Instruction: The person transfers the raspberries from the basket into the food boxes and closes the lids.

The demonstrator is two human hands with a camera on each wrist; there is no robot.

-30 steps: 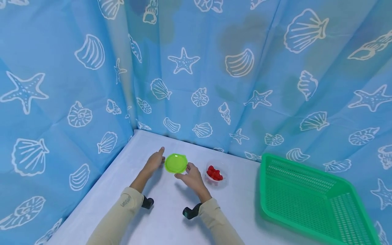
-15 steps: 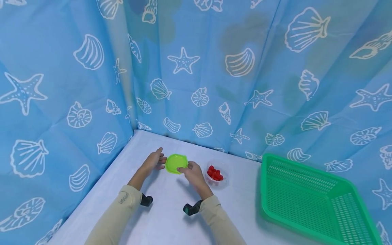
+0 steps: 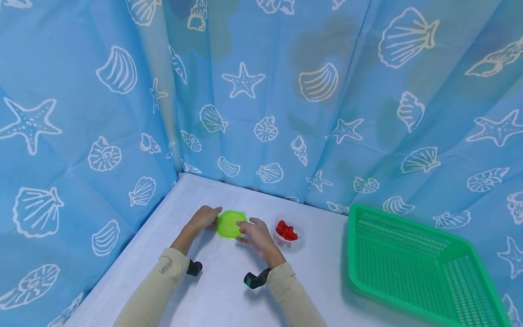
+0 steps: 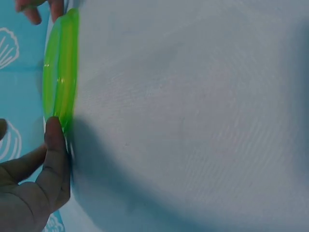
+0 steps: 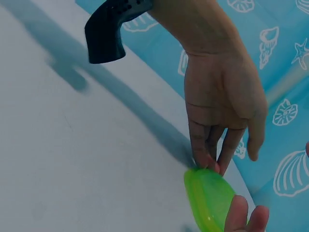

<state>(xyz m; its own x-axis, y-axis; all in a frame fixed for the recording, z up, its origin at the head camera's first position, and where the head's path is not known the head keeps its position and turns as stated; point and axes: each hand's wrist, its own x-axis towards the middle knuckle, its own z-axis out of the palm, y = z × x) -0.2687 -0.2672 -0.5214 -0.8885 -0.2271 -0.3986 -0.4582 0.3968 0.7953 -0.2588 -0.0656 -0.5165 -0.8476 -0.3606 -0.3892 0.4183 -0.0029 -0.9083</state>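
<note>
A shallow, see-through lime-green dish point(image 3: 227, 225) with a raised rim is between my two hands over the white table. On its left, my left hand point(image 3: 201, 219) touches the edge with nearly straight fingertips; the left wrist view shows those fingers point(image 4: 54, 133) at the rim, thumb apart from it. At its right, my right hand point(image 3: 258, 236) has one finger reaching over the dish and others by the near rim. Only two right fingertips point(image 5: 237, 210) show in the right wrist view, in front of the dish point(image 5: 207, 193). How firmly they touch it is hard to tell.
A clear bowl point(image 3: 299, 240) with several small red pieces point(image 3: 286, 230) stands right of my right hand. Farther right lies a large green plastic basket point(image 3: 408, 254). Blue shell-print curtains point(image 3: 282, 104) border the white table point(image 3: 229, 290) at the back and left.
The dish has shifted slightly left and nearer and has turned a little. My right fingers have spread from their hold at its near right rim; my left hand has come closer to its left edge.
</note>
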